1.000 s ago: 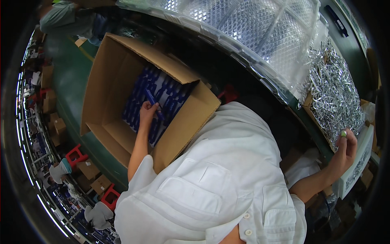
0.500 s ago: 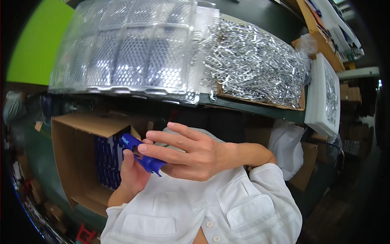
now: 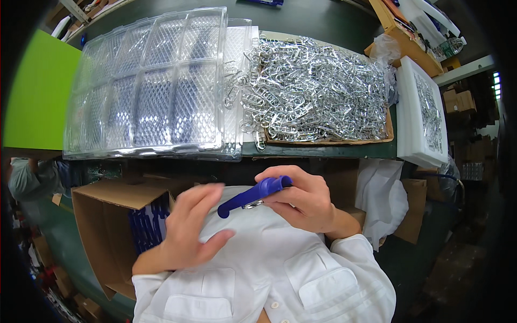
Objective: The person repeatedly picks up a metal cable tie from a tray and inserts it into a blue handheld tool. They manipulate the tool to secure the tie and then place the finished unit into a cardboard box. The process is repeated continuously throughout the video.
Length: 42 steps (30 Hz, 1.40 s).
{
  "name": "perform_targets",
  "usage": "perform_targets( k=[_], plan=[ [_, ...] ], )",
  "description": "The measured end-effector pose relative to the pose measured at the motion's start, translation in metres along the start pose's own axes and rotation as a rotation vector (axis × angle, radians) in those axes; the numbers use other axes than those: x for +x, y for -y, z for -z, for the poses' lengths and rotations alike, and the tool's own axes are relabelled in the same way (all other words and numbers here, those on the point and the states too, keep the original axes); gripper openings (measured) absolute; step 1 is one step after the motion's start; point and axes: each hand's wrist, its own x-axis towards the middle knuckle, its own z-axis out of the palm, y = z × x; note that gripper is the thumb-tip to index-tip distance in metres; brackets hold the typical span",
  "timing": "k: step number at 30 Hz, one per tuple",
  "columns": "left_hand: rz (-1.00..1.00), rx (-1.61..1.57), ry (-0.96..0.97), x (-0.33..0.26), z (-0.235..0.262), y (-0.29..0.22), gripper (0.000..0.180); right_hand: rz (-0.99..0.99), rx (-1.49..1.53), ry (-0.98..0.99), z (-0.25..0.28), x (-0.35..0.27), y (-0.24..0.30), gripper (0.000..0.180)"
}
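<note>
My right hand (image 3: 311, 202) grips one end of a dark blue plastic handle-shaped part (image 3: 256, 192), held at a slant in front of my chest. A shiny metal piece (image 3: 252, 204) shows along its lower side, near my fingertips; how it is attached cannot be made out. Just left of the part's free, rounded end, my left hand (image 3: 186, 229) is open, thumb and fingers apart, slightly blurred and holding nothing. More blue parts (image 3: 146, 229) are stacked in an open cardboard box (image 3: 94, 231) beside my left forearm.
On the green bench, clear plastic compartment trays (image 3: 145, 86) stand at the left beside a heap of metal clips (image 3: 328, 89) in a shallow cardboard tray. Farther right is a white foam tray (image 3: 412, 113) with more metal pieces. A white bag (image 3: 379, 199) hangs below the bench edge.
The blue part has moved right, away from the box, and turned. It was between both hands; now only my right hand holds it, while my left hand has let go and opened.
</note>
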Motion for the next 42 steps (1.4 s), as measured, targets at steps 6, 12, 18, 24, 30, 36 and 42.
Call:
perform_targets(
  k=[6,12,18,24,30,36,42],
  plan=[
    [0.634,-0.849,0.382,0.007,-0.044,0.042,0.036,-0.158,0.094,-0.041,0.004,0.005,-0.001,0.024],
    [0.854,-1.335,0.292,0.008,-0.054,0.049,0.044,-0.272,0.014,-0.115,0.023,-0.001,0.001,0.033],
    [0.823,-1.273,0.315,0.016,-0.057,0.045,0.043,-0.341,-0.053,-0.048,0.016,0.011,0.005,0.028],
    [0.771,-1.089,0.373,0.018,-0.064,0.044,0.037,-0.264,-0.307,0.034,0.014,0.022,-0.001,0.022],
    [0.728,-1.056,0.383,0.016,-0.067,0.048,0.033,-0.215,-0.558,0.112,0.011,0.026,0.003,0.015],
    [0.744,-1.071,0.405,0.016,-0.068,0.048,0.032,-0.194,-0.589,0.133,0.004,0.026,-0.002,0.014],
    [0.684,-0.96,0.398,0.016,-0.067,0.044,0.034,-0.247,-0.53,0.107,-0.001,0.021,-0.007,0.024]
  ],
)
